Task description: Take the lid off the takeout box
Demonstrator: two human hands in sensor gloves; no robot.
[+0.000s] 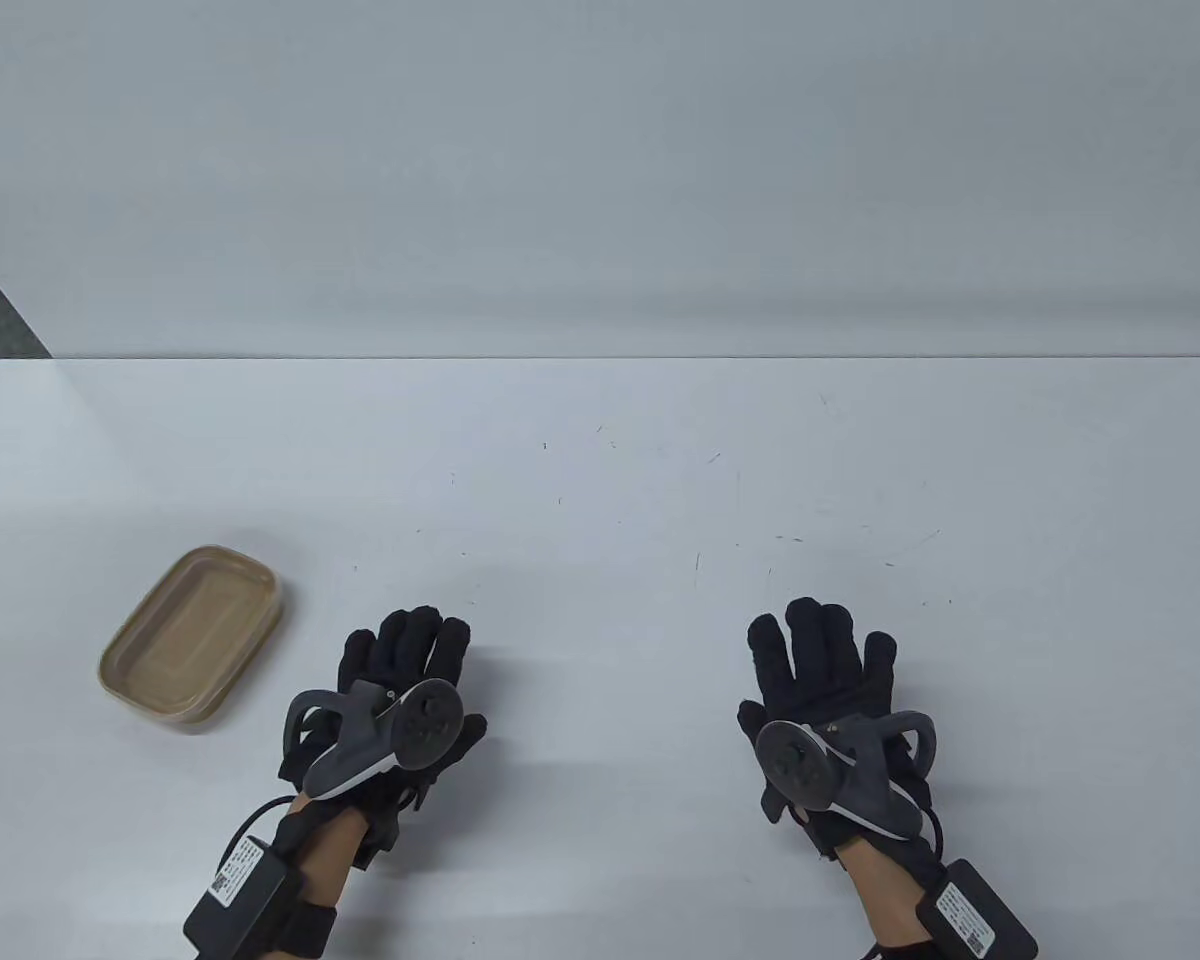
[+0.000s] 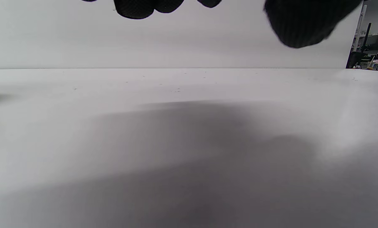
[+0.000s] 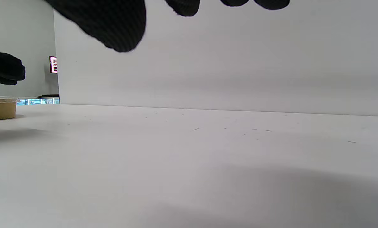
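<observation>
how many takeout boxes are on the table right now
1. The one takeout box, tan with its clear lid on, sits near the table's left edge, left of the left hand and untouched. Nothing in view could hide another.

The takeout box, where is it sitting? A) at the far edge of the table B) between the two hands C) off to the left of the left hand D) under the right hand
C: the table view shows the tan takeout box lying on the table to the left of the left hand, which does not touch it.
</observation>
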